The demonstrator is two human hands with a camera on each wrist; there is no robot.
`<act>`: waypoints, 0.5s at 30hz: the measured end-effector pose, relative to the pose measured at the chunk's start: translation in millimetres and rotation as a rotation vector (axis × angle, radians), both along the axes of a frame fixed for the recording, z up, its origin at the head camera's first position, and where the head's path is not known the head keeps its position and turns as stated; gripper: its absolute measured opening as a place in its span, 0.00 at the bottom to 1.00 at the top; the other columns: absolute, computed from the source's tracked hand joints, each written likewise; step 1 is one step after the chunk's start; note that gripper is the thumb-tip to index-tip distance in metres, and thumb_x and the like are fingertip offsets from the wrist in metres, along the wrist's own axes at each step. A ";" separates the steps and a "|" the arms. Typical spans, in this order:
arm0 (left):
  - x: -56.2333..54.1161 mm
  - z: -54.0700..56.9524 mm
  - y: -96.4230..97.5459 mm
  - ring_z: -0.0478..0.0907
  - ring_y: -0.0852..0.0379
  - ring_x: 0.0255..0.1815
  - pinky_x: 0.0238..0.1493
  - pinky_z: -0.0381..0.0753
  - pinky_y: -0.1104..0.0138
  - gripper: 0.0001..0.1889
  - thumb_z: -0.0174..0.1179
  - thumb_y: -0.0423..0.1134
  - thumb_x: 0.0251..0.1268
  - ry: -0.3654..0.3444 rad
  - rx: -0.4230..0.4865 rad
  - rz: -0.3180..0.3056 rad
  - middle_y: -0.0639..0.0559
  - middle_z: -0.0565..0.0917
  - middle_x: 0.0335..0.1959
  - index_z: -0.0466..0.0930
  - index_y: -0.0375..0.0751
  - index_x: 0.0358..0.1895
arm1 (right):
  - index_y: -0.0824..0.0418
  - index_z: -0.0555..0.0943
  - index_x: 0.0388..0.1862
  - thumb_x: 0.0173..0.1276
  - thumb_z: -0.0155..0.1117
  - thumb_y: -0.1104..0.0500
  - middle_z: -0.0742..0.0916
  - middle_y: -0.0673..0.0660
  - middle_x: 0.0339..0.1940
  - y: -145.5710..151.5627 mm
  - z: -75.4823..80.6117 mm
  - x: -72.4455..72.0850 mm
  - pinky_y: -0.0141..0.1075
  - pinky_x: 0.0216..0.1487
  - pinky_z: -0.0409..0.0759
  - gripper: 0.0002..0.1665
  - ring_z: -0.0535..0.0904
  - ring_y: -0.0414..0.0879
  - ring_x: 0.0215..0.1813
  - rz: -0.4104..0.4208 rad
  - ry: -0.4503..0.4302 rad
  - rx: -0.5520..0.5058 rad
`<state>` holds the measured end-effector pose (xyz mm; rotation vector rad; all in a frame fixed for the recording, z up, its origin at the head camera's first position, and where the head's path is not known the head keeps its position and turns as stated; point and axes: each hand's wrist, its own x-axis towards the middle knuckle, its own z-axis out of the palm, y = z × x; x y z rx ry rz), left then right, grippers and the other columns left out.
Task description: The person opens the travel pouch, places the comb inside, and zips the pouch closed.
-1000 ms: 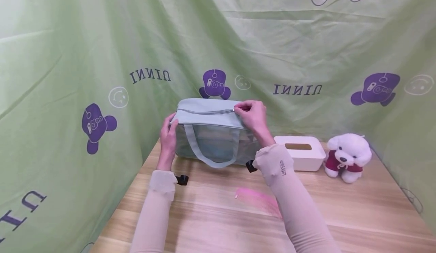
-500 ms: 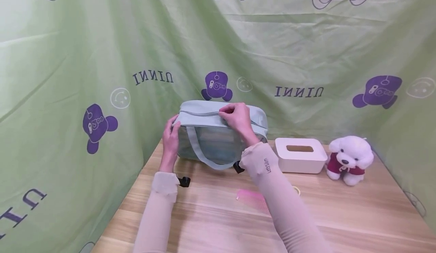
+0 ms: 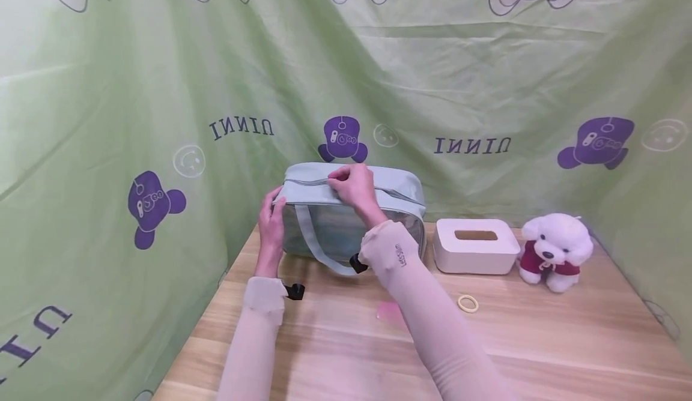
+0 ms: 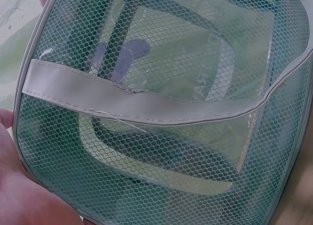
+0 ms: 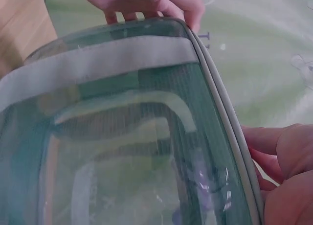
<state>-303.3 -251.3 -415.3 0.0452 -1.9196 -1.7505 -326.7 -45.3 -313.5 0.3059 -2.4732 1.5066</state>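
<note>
A pale blue-green zip bag (image 3: 400, 179) with see-through sides stands on the table, its strap handle (image 3: 313, 242) hanging down the front. My left hand (image 3: 271, 221) grips the bag's left end, thumb at the upper front edge. On top, my right hand (image 3: 354, 188) pinches at the zipper (image 3: 310, 182) left of the middle; the zipper pull is hidden by the fingers. To the right of that hand, a dark slit shows along the zipper line. The left wrist view has the mesh side (image 4: 161, 151) close up, with the left hand (image 4: 29, 191) at its edge.
A white tissue box (image 3: 476, 254) stands right of the bag, beside a white plush dog (image 3: 557, 251) in a red top. A pink comb (image 3: 390, 312) lies partly under the right forearm, with a yellow ring (image 3: 467, 304) nearby. Green printed cloth hangs behind the wooden table (image 3: 567, 335).
My right hand has slid left along the zipper, from near the bag's right end to left of the middle. The yellow ring has come into view. The left hand keeps its hold.
</note>
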 end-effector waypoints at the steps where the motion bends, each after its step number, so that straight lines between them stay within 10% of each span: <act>1: 0.2 -0.7 1.4 0.67 0.48 0.75 0.78 0.60 0.50 0.23 0.54 0.47 0.78 0.003 0.006 -0.001 0.46 0.74 0.73 0.75 0.45 0.71 | 0.58 0.93 0.40 0.64 0.75 0.61 0.93 0.55 0.33 -2.4 0.0 -0.4 0.37 0.51 0.82 0.06 0.86 0.45 0.39 0.003 0.001 0.005; 15: 13.1 16.3 9.4 0.65 0.42 0.76 0.77 0.60 0.49 0.24 0.51 0.41 0.79 -0.017 0.007 -0.009 0.37 0.72 0.73 0.72 0.36 0.72 | 0.57 0.92 0.45 0.64 0.73 0.62 0.93 0.55 0.40 -23.2 -1.5 -19.1 0.31 0.48 0.79 0.10 0.86 0.43 0.42 0.163 -0.020 0.007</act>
